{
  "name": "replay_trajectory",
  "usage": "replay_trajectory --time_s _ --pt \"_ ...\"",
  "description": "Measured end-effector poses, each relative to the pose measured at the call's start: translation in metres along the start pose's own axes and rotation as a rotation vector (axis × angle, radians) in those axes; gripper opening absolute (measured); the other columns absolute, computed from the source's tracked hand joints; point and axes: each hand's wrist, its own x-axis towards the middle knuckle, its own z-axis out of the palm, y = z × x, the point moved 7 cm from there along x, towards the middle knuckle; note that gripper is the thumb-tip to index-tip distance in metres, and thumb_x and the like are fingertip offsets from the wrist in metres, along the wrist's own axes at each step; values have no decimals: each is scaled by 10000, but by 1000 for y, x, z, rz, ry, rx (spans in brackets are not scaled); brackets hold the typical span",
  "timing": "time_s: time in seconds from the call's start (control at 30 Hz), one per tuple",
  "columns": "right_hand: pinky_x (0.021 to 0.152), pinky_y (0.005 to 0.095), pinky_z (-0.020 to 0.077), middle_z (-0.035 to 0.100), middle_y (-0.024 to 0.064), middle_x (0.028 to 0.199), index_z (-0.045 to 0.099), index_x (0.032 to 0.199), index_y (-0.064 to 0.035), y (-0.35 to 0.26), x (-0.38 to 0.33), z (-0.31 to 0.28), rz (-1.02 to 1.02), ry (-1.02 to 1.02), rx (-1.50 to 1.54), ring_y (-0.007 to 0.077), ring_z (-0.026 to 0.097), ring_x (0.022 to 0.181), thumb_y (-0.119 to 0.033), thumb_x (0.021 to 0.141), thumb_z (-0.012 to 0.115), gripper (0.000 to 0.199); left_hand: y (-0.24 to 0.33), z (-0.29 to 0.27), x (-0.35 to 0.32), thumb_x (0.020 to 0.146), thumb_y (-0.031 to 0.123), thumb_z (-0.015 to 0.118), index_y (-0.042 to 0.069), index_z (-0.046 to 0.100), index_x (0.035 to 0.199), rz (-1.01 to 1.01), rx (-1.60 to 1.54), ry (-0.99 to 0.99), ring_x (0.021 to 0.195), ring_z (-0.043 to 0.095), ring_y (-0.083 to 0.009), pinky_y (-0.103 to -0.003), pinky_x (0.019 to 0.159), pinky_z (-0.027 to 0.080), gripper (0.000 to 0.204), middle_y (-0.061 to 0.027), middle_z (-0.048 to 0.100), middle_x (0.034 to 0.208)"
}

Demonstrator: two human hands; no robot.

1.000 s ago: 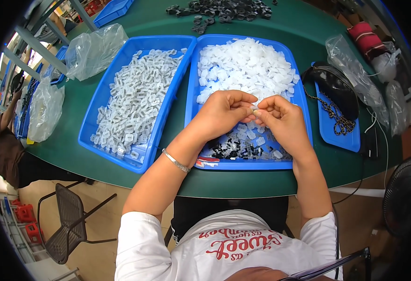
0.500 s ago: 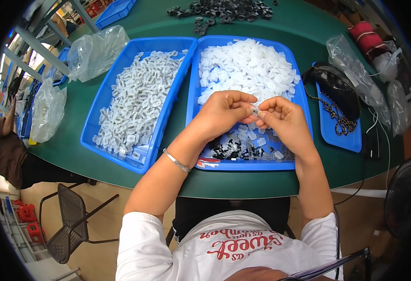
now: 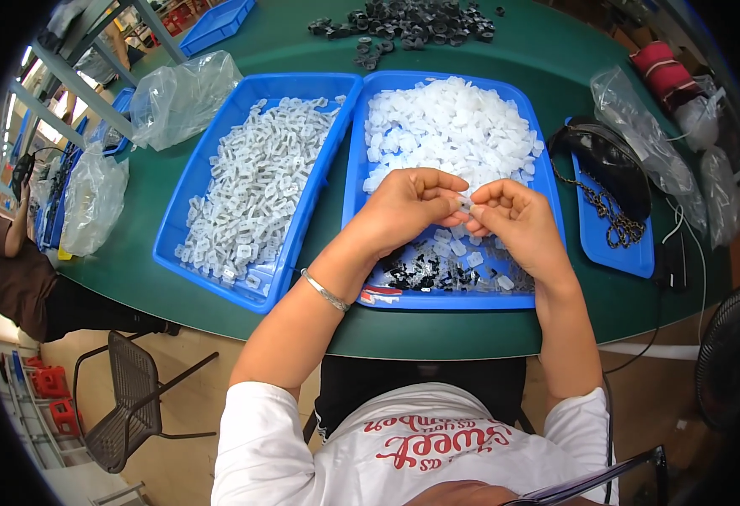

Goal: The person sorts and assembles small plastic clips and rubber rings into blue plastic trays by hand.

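Over the right blue tray (image 3: 355, 181), my left hand (image 3: 408, 209) and my right hand (image 3: 517, 221) meet fingertip to fingertip. Both pinch one small pale plastic piece (image 3: 466, 205) with a dark spot, mostly covered by the fingers. Behind the hands, white translucent plastic pieces (image 3: 450, 126) heap up in that tray. Nearer to me, small black parts (image 3: 425, 268) lie in it with a few loose white pieces. Left of my left forearm, another blue tray (image 3: 170, 221) holds a pile of small greyish-white plastic parts (image 3: 256, 181).
Black ring-like parts (image 3: 420, 24) lie heaped at the table's far side. On the right are a small blue tray (image 3: 618, 253), a black bag (image 3: 610, 164) with a chain, and clear plastic bags (image 3: 640, 118). A person (image 3: 16, 270) is at the left, near a chair (image 3: 129, 396).
The view has shifted slightly, so everything sits a little lower and to the right. Both hands keep their pinch on the small piece. The person at left has raised a hand holding something dark.
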Motion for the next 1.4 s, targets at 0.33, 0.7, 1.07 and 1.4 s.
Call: replay_trajectory --time_s 0.33,0.7,1.07,1.4 --pt "666 211 516 667 36 863 632 1061 15 -6 -7 4 -40 -34 -56 86 651 747 -48 934 632 141 26 -3 -12 887 28 676 -7 689 1038 385 400 221 862 648 -98 -257 774 527 156 -37 707 956" --pt "641 202 457 623 -1 809 650 1036 20 -18 -8 -1 -89 15 -159 62 560 695 -78 920 655 151 135 -114 -92 874 50 631 13 685 1032 718 1125 992 931 660 -363 -405 801 529 171 -191 682 1028" --pt "592 282 466 630 47 686 668 897 -3 -13 -21 -11 -89 -186 -484 103 573 624 -87 863 682 92 64 -6 -45 851 111 703 4 696 1063 485 1159 266 930 673 -324 -395 824 527 238 -177 698 1020" --pt "643 350 497 689 122 775 698 899 -42 -11 -30 14 -30 -466 -775 262 645 669 -100 765 734 150 8 28 -29 787 127 731 38 648 878 384 1271 -78 886 612 -337 -421 755 493 152 -126 635 876"
